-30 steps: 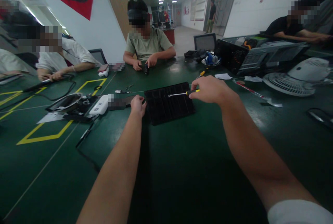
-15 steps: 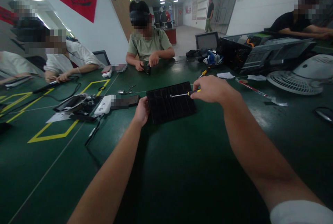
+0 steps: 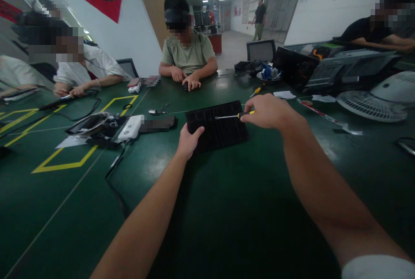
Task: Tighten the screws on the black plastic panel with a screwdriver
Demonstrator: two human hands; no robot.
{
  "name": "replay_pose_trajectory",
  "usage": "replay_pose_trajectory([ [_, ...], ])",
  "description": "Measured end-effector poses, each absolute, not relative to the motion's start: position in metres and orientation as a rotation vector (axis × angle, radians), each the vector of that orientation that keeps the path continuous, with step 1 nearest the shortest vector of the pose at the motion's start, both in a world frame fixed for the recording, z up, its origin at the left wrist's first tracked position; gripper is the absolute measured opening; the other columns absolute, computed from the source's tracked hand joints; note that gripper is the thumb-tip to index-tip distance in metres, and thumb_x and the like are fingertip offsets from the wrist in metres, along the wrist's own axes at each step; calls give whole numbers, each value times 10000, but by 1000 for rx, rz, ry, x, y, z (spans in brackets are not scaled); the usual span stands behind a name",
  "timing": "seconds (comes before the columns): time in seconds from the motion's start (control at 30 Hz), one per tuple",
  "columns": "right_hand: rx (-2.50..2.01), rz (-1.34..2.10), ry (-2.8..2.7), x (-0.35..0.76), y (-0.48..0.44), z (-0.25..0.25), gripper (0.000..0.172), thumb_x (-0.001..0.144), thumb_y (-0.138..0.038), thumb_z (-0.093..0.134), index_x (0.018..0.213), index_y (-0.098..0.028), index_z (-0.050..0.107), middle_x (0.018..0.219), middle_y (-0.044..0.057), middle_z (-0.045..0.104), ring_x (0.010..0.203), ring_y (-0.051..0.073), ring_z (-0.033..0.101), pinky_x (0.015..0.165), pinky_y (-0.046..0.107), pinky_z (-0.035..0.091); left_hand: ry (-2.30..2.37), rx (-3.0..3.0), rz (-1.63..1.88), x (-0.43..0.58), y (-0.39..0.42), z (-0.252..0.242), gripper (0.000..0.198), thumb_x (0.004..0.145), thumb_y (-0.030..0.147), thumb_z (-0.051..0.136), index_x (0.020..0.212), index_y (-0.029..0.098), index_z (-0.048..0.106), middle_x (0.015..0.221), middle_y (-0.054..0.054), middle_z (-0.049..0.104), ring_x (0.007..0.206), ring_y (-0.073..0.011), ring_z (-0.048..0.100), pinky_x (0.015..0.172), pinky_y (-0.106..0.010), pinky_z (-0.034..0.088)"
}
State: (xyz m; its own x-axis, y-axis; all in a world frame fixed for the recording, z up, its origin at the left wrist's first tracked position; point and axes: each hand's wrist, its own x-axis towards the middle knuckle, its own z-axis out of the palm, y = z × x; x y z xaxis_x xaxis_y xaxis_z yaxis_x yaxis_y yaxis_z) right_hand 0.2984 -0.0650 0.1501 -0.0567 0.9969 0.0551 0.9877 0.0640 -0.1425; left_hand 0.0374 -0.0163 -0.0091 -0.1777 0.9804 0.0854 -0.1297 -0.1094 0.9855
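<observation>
A flat black panel (image 3: 227, 133) with ridges and dark slots lies on the green table in front of me. My left hand (image 3: 188, 141) grips its left edge, thumb on top and the other fingers mostly hidden. In my right hand (image 3: 269, 111) is a screwdriver (image 3: 227, 117) with a yellow and black handle and a thin metal shaft. The shaft points left across the panel's upper part. Whether its tip touches the surface I cannot tell.
Left of the panel lie a dark flat block (image 3: 158, 124), a white power strip (image 3: 131, 128) and a heap of cables (image 3: 94, 125). A second screwdriver (image 3: 256, 91), an opened computer case (image 3: 350, 69) and a white fan (image 3: 372, 102) are to the right. Several people sit around the table.
My left thumb has come over onto the panel's top face. The screwdriver stays over the panel. Across the table, a person's hands have moved closer together.
</observation>
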Motion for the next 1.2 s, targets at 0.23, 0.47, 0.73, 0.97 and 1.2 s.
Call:
replay_pose_trajectory([
  [0.23, -2052, 98, -2207, 300, -62, 148, 325, 845, -509, 678, 1008, -266, 817, 1073, 115, 786, 1009, 343, 706, 781, 444, 541, 1182, 1126, 1464, 34, -14, -16, 348, 708, 221, 877, 1010, 232, 704, 1026, -56, 774, 1005, -260, 736, 979, -457, 595],
  [0.47, -2085, 122, -2218, 295, -65, 150, 340, 870, -514, 647, 1004, -259, 827, 1085, 125, 784, 1023, 342, 702, 804, 448, 540, 1196, 1126, 1456, 34, -16, -14, 341, 714, 236, 876, 1004, 240, 698, 1038, -59, 776, 1008, -270, 737, 991, -480, 592],
  [0.73, -2092, 81, -2184, 293, -67, 150, 339, 887, -503, 648, 1039, -251, 816, 1104, 129, 779, 1011, 334, 699, 806, 443, 536, 1205, 1131, 1465, 34, -16, -14, 361, 711, 246, 878, 1027, 230, 704, 1050, -63, 776, 1020, -268, 734, 987, -461, 586],
  [0.97, -2050, 76, -2208, 294, -66, 150, 300, 907, -482, 634, 1030, -258, 791, 1095, 117, 773, 1012, 328, 693, 803, 441, 527, 1233, 1141, 1428, 35, -13, -16, 393, 735, 250, 849, 1094, 192, 698, 1079, -80, 786, 1026, -261, 742, 1028, -486, 577],
  [1.2, -2059, 63, -2178, 296, -63, 147, 330, 906, -531, 645, 990, -265, 820, 1063, 119, 782, 986, 343, 700, 793, 462, 531, 1203, 1157, 1422, 32, -11, -20, 396, 742, 266, 858, 1101, 195, 707, 1113, -97, 786, 1049, -277, 750, 1025, -496, 583],
])
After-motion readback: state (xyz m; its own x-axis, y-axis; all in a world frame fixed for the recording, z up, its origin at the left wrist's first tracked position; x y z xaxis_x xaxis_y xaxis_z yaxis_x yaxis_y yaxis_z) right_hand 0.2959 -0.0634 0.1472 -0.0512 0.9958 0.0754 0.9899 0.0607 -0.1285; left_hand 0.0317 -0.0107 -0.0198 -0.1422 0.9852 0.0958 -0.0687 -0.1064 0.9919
